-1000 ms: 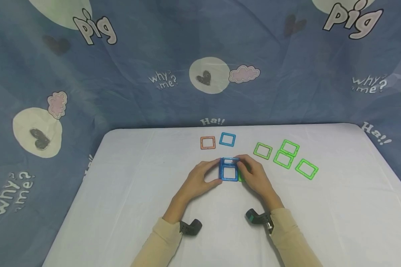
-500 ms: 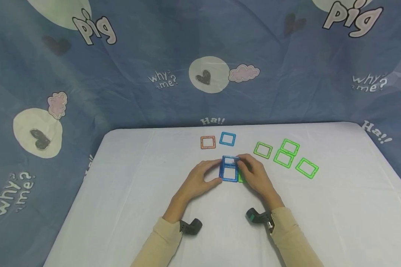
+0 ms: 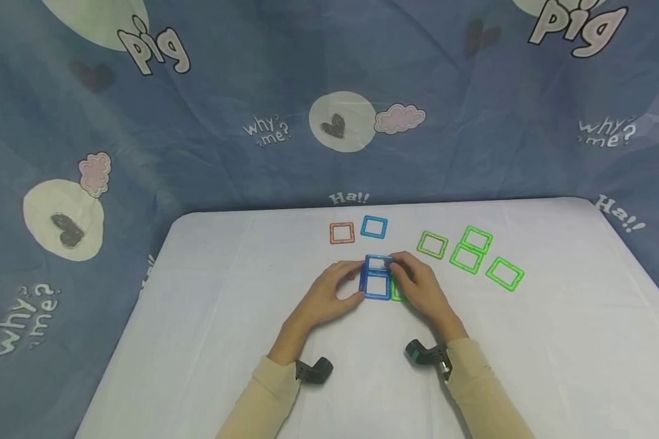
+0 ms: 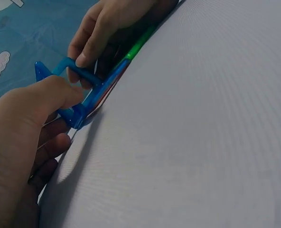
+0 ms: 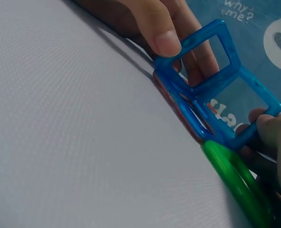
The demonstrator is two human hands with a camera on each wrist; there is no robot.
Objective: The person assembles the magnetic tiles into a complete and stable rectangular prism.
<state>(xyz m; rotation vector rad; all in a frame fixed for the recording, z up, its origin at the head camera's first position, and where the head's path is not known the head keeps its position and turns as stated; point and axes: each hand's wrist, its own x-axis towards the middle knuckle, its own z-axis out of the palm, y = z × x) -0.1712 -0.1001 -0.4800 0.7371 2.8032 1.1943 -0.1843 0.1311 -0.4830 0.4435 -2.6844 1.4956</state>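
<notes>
On my head feed, a group of joined blue translucent plastic square frames (image 3: 378, 273) sits mid-scene on the white table (image 3: 335, 396), two of its frames upright along the left and far sides. The person's left hand (image 3: 326, 296) holds it from the left, the right hand (image 3: 420, 286) from its far right corner. A flat green plastic square frame (image 3: 394, 291) touches its right side, partly hidden by the right hand. Farther off I see an orange plastic square frame (image 3: 342, 242) and a separate blue plastic square frame (image 3: 373, 236); to the right lie a lone green frame (image 3: 430, 254), a touching green pair (image 3: 471, 248) and a nearer, rightmost green frame (image 3: 499, 282). On my left wrist feed, the left thumb rests against the blue, while right fingertips pinch another upright frame. My right wrist feed shows the left thumb and fingers pinching one upright frame, the right ones pinching the other's edge; a dark red plastic edge (image 5: 177, 109) runs beneath the blue base.
</notes>
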